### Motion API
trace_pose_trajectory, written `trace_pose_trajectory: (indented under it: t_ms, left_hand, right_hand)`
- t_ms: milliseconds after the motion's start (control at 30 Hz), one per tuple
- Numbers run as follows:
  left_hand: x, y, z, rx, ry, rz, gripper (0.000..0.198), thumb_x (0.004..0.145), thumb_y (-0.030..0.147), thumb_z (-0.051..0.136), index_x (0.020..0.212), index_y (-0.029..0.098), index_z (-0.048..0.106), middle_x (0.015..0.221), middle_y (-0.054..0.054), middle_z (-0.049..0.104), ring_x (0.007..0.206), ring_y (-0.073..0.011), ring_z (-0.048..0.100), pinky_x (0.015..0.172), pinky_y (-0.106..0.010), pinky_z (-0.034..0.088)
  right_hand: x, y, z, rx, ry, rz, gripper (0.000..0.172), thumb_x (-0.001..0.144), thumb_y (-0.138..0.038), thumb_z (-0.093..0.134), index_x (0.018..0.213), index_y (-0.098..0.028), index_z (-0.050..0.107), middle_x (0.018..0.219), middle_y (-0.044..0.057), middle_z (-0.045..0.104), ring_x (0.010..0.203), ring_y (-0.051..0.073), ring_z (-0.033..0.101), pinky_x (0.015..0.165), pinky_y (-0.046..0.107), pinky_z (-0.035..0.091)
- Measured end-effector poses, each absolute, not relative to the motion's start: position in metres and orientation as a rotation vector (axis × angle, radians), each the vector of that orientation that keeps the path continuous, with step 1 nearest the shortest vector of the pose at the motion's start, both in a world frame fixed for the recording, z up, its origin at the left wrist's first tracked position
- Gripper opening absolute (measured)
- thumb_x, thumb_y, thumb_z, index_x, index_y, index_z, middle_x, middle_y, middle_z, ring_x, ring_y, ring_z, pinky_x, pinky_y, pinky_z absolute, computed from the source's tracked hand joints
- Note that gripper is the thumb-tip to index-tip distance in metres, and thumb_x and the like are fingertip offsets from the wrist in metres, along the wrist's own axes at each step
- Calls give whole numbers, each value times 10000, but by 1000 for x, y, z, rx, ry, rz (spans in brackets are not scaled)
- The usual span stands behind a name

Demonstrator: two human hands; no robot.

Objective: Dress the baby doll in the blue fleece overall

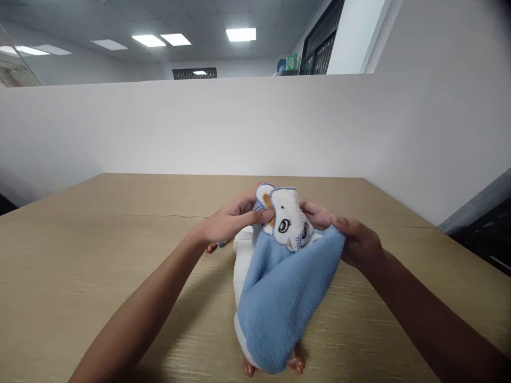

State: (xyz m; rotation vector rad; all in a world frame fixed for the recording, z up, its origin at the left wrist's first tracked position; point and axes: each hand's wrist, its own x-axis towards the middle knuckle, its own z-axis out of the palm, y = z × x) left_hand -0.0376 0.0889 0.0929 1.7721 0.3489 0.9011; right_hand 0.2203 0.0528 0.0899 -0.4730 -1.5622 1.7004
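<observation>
At the middle of the wooden table (pixel 120 239), a doll (pixel 296 365) wrapped in a blue towel (pixel 279 298) is held between both hands. The bundle's long axis runs from 12 o'clock to 6 o'clock: the white hood (pixel 287 221), stitched with an animal face, is raised at the far end, and two small bare feet are seen poking out at the near end, low by the table. The rest of the doll is covered.

The left hand (pixel 227 223) is placed at 9 o'clock of the hood, and its thumb and fingers are pinched shut on the hood's edge. The right hand (pixel 351 239) is set at 3 o'clock, closed on the blue towel where it folds just under the face. Both grips are thus gathered at the head end, about equally near it, while the feet end lies at 6 o'clock from them, unsupported by either hand.

A white cloth (pixel 241 260) is seen hanging beside the towel at its 9 o'clock side. A plain white partition (pixel 199 122) is stood behind the table at 12 o'clock.
</observation>
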Motion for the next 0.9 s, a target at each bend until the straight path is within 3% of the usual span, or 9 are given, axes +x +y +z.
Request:
trace_pose_trajectory:
  t_ms: [100, 233, 367, 500, 633, 700, 800, 900]
  left_hand:
    - [-34, 95, 95, 1796, 353, 931, 183, 1004, 362, 774, 1028, 204, 684, 906, 14, 642, 834, -134, 592, 796, -232, 489]
    - [-33, 102, 95, 1804, 394, 930, 169, 1018, 356, 758, 1091, 211, 713, 948, 12, 667, 858, -135, 598, 799, -231, 483]
    - [-37, 105, 96, 1732, 468, 949, 308, 973, 373, 821, 1196, 221, 670, 1009, -3, 668, 881, -141, 625, 762, -222, 496]
    - [-46, 104, 106, 1770, 539, 855, 437, 942, 368, 855, 1298, 202, 663, 1122, -47, 697, 1000, -185, 666, 834, -247, 545]
    - [-53, 103, 113, 1987, 590, 714, 246, 945, 354, 851, 1085, 177, 752, 1049, -23, 724, 959, -175, 661, 847, -246, 532]
    - [-54, 103, 110, 2050, 574, 760, 207, 965, 355, 830, 1062, 184, 764, 1038, -20, 737, 970, -180, 667, 871, -257, 530]
    - [-50, 103, 104, 2089, 479, 892, 228, 987, 366, 805, 1131, 191, 775, 1171, -60, 766, 1122, -233, 685, 1005, -317, 534]
    - [-45, 101, 100, 2137, 417, 956, 259, 984, 348, 811, 1196, 201, 787, 1264, -76, 773, 1212, -257, 685, 1089, -347, 522]
  right_hand:
    - [207, 63, 87, -583, -1433, 1636, 501, 880, -661, 750, 1142, -234, 737, 1116, 96, 798, 1081, 336, 759, 984, 465, 615]
    - [198, 74, 85, -594, -1185, 1548, 189, 925, -417, 742, 1020, -255, 727, 1005, 54, 804, 1013, 315, 774, 948, 471, 656]
    - [202, 82, 83, -563, -1103, 1343, 108, 914, -311, 758, 973, -271, 676, 936, 1, 740, 886, 238, 739, 851, 389, 666]
    - [213, 89, 77, -593, -1243, 989, 186, 870, -295, 838, 900, -274, 655, 919, -23, 656, 804, 173, 646, 752, 288, 607]
    - [226, 97, 74, -652, -1506, 476, 226, 869, -345, 876, 848, -295, 657, 960, 4, 552, 941, 212, 605, 964, 374, 576]
    - [229, 98, 76, -661, -1570, 325, 255, 851, -381, 896, 895, -309, 656, 1131, 36, 566, 1149, 262, 604, 1095, 439, 537]
    - [233, 99, 78, -605, -1678, 521, 449, 845, -424, 908, 1125, -363, 562, 1474, 40, 555, 1420, 291, 534, 1219, 497, 472]
    - [240, 99, 76, -578, -1836, 1025, 681, 890, -422, 886, 1377, -416, 410, 1391, 45, 679, 1316, 276, 658, 1153, 500, 531]
